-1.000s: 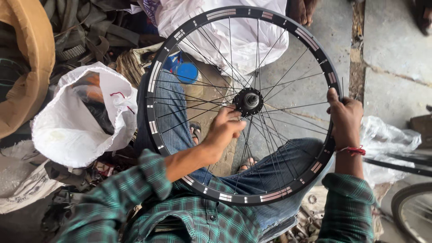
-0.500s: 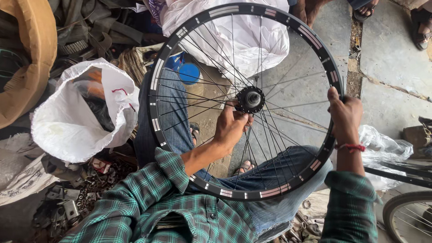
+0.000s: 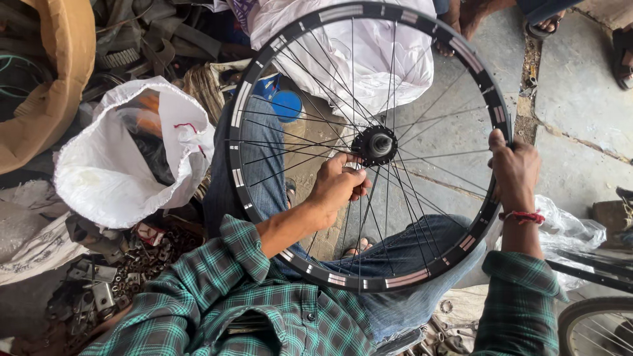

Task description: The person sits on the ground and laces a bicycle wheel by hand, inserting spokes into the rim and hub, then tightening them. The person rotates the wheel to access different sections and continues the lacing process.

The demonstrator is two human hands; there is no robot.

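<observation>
Both hands hold a bicycle wheel [image 3: 369, 148] that stands across the person's lap: the right hand [image 3: 514, 168] is closed around the black rim at its right side, fingers wrapped over the edge, with a red thread at the wrist, while the left hand [image 3: 339, 184] reaches through from the near side and pinches the spokes just beside the hub [image 3: 376, 145], fingers curled shut on them. Below the wheel the blue trouser legs run from the green checked shirt towards the concrete floor [image 3: 580, 125], which is grey, cracked into slabs and dusty. An open white sack [image 3: 125, 171] with dark items inside sits on the floor to the left of the wheel, a brown sack [image 3: 46, 72] fills the upper left corner, and a white plastic bag [image 3: 343, 46] lies beyond the top of the wheel. A blue lid [image 3: 287, 105] shows through the spokes near the rim's left side. Small metal parts [image 3: 125, 270] are heaped on the floor at the lower left. Part of a second wheel [image 3: 597, 326] shows at the lower right corner. The held wheel has a deep black rim with pale rectangular stickers spaced around it, thin crossed metal spokes and a dark hub with a bright axle end.
</observation>
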